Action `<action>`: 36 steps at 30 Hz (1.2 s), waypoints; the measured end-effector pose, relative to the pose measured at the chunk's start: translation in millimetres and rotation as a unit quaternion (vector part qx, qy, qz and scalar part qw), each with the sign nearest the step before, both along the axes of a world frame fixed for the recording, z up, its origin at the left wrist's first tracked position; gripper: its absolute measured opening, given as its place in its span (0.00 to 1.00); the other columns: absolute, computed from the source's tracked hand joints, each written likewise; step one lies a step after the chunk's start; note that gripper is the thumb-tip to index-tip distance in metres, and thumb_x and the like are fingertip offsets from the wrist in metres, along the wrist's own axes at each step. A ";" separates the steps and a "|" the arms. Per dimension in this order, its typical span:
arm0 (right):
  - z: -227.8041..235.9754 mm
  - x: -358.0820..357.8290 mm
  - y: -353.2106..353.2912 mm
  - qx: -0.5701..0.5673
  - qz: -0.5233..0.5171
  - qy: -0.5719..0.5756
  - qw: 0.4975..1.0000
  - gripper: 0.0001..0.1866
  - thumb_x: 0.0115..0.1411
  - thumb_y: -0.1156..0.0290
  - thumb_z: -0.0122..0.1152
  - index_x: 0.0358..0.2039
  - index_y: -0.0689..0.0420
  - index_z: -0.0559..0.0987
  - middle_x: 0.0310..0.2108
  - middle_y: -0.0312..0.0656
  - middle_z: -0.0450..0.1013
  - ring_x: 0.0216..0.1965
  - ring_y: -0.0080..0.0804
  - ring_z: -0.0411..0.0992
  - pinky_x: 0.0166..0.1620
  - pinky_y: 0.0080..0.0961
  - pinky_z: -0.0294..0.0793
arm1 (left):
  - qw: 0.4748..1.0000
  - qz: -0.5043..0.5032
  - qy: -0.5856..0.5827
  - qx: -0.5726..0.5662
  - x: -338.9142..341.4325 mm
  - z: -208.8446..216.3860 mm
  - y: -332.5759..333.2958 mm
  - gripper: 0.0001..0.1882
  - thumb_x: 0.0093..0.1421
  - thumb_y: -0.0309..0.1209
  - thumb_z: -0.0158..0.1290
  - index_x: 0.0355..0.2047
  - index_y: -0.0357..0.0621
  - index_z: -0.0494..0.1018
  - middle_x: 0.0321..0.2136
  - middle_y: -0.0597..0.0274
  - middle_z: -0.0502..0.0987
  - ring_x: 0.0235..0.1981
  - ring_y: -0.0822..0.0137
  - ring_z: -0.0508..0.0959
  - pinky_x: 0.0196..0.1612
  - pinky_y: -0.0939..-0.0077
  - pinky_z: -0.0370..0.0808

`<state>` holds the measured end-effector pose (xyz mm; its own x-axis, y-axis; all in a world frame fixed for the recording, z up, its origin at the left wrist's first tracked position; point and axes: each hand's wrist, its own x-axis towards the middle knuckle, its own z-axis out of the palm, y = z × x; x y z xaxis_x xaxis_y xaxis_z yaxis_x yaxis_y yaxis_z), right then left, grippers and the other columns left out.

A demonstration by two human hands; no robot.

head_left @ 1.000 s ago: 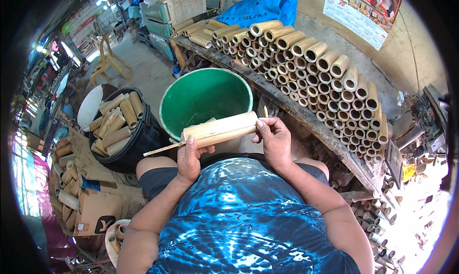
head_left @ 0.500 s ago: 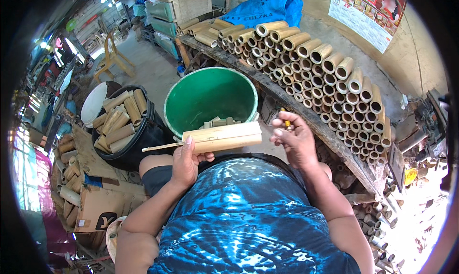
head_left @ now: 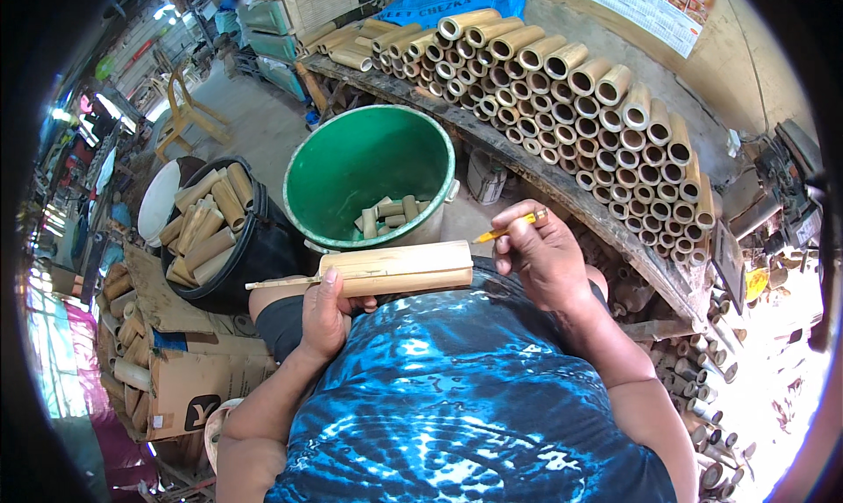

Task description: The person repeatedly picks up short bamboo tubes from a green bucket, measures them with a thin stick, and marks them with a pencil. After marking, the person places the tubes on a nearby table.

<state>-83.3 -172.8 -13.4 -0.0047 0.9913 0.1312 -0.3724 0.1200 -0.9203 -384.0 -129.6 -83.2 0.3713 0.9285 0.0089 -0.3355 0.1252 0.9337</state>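
My left hand (head_left: pixel 328 317) is closed round the left part of a pale bamboo tube (head_left: pixel 413 259), held level in front of my belly. A thin bamboo strip (head_left: pixel 279 283) lies along the tube under my left thumb and juts out past its left end. Between thumb and fingers of my right hand (head_left: pixel 551 261) is a short yellow pencil (head_left: pixel 507 228). Its dark tip points left, just above the tube's right end; whether it touches the bamboo I cannot tell.
Beyond the tube stands a green tub (head_left: pixel 369 156) with short bamboo pieces (head_left: pixel 389 215) inside. A black bucket (head_left: pixel 255 266) full of cut bamboo is at left. Many bamboo tubes (head_left: pixel 562 108) are stacked on a wooden bench (head_left: pixel 492 147) at right. A cardboard box (head_left: pixel 198 384) sits lower left.
My right hand has turned the pencil so its tip now points left toward the tube. The view has shifted slightly, and the tube sits a little lower and further left.
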 end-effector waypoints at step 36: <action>-42.5 -10.5 13.2 -0.118 -0.004 0.022 0.993 0.09 0.61 0.77 0.63 0.41 0.58 0.73 0.31 0.37 0.73 0.30 0.23 0.72 0.34 0.20 0.75 | 0.999 -0.017 -0.010 -0.033 3.0 -5.4 1.6 0.31 0.71 0.53 0.38 0.49 0.31 0.70 0.32 0.58 0.76 0.30 0.71 0.73 0.34 0.76 0.72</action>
